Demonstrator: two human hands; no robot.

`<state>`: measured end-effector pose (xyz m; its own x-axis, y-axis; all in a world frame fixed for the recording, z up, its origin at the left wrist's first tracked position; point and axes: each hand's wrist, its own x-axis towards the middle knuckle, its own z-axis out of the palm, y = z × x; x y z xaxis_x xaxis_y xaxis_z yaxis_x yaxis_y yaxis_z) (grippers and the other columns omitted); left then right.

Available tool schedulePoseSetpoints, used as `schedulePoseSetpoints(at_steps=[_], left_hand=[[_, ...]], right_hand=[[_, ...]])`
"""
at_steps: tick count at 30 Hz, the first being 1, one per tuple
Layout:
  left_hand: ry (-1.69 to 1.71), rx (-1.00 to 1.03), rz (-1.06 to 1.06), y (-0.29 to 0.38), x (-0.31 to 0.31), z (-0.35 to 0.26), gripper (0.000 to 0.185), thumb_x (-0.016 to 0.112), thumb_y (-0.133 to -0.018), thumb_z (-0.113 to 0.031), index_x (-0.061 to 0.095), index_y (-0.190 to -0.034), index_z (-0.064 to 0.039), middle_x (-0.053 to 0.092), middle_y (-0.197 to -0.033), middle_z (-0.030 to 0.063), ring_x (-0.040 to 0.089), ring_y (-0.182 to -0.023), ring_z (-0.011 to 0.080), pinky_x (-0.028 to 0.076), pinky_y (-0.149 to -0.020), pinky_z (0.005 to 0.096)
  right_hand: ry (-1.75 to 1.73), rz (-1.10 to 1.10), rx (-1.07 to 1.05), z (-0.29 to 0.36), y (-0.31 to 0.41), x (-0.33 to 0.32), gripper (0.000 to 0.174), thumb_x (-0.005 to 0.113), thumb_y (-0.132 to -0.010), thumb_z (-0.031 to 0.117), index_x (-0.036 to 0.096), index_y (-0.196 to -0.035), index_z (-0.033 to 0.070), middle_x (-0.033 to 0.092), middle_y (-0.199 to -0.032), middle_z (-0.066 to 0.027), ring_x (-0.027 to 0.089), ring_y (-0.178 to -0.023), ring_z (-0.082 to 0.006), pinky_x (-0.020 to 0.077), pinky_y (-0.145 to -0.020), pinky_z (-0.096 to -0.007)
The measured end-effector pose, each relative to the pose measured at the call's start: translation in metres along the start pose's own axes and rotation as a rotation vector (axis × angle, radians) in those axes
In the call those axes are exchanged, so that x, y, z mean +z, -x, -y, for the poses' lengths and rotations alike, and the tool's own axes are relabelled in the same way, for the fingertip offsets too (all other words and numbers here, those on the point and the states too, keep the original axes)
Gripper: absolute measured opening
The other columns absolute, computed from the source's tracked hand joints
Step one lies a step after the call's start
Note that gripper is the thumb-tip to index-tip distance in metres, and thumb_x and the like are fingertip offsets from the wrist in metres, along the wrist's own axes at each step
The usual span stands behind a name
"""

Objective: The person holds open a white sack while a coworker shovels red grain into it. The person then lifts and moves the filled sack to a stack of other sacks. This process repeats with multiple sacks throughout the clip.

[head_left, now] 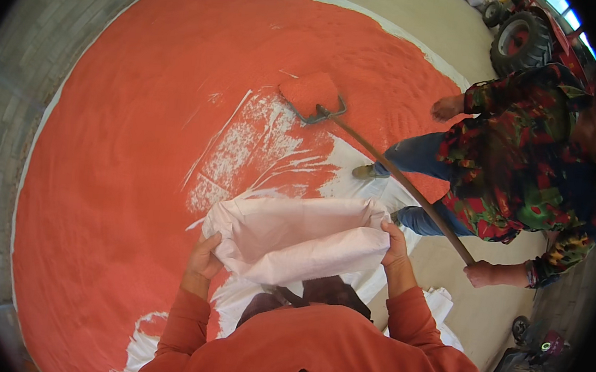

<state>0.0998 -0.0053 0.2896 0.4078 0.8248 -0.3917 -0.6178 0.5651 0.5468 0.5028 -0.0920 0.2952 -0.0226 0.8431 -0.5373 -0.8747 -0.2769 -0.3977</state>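
Observation:
A white woven sack (324, 249) hangs before me with its wide mouth spread and its rim rolled outward. My left hand (204, 260) grips the left side of that rim, and my right hand (395, 243) grips the right side. Beyond the sack, a shovel (319, 114) with a long wooden handle (405, 180) carries a heap of orange-red grain-like material (311, 90). A co-worker's hand (479, 273) holds the far end of the handle. The bottom of the sack is hidden from view.
Loose orange-red material (118, 170) covers a broad white sheet (350, 164), partly scraped bare near the shovel. A co-worker in a patterned jacket (523, 158) stands at right. A red tractor (523, 41) is behind, and a small wheeled machine (528, 344) stands lower right. A brick wall (27, 56) borders the left.

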Motion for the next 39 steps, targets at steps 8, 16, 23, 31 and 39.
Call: schedulePoseSetpoints(at_steps=[8,16,23,31,39], left_hand=[[-0.085,-0.150,-0.137,-0.107,0.001,-0.025,0.041,0.053,-0.084,-0.016,0.046,-0.122,-0.002,0.055,-0.117,0.0121,0.052,-0.109,0.0272,0.041,-0.096,0.0423],[0.047,-0.138,-0.141,-0.159,-0.006,-0.009,0.045,0.047,-0.091,-0.034,0.045,-0.125,-0.004,0.049,-0.126,0.0137,0.048,-0.114,0.0279,0.036,-0.100,0.0438],[0.146,-0.195,-0.006,-0.227,-0.053,-0.019,0.043,0.047,-0.092,-0.031,0.045,-0.125,-0.003,0.051,-0.123,0.0133,0.048,-0.112,0.0281,0.037,-0.099,0.0428],[0.060,-0.274,-0.023,-0.352,-0.109,-0.035,0.044,0.047,-0.091,-0.036,0.048,-0.122,-0.005,0.054,-0.120,0.0120,0.051,-0.109,0.0260,0.039,-0.096,0.0411],[-0.032,-0.314,-0.068,-0.423,-0.128,-0.051,0.047,0.046,-0.091,-0.040,0.049,-0.122,-0.005,0.054,-0.121,0.0119,0.051,-0.110,0.0262,0.039,-0.098,0.0411]], right_hand=[[-0.053,0.009,-0.001,0.019,-0.108,-0.024,0.043,0.057,-0.081,0.017,0.047,-0.120,0.003,0.060,-0.105,-0.0140,0.062,-0.091,-0.0264,0.0495,-0.084,-0.0388],[-0.191,0.058,0.089,0.024,-0.124,-0.040,0.045,0.053,-0.086,0.024,0.043,-0.125,0.005,0.056,-0.114,-0.0147,0.057,-0.101,-0.0286,0.0456,-0.090,-0.0419],[-0.148,-0.002,-0.027,-0.011,-0.172,-0.046,0.046,0.051,-0.087,0.028,0.042,-0.128,0.008,0.054,-0.118,-0.0127,0.055,-0.105,-0.0291,0.0430,-0.093,-0.0427],[-0.203,-0.109,-0.060,-0.026,-0.260,-0.036,0.044,0.046,-0.090,0.035,0.045,-0.126,0.010,0.054,-0.119,-0.0113,0.053,-0.108,-0.0279,0.0421,-0.094,-0.0415],[-0.221,-0.083,-0.080,-0.015,-0.332,-0.033,0.045,0.045,-0.090,0.038,0.047,-0.125,0.009,0.055,-0.118,-0.0112,0.055,-0.105,-0.0279,0.0427,-0.093,-0.0416]])
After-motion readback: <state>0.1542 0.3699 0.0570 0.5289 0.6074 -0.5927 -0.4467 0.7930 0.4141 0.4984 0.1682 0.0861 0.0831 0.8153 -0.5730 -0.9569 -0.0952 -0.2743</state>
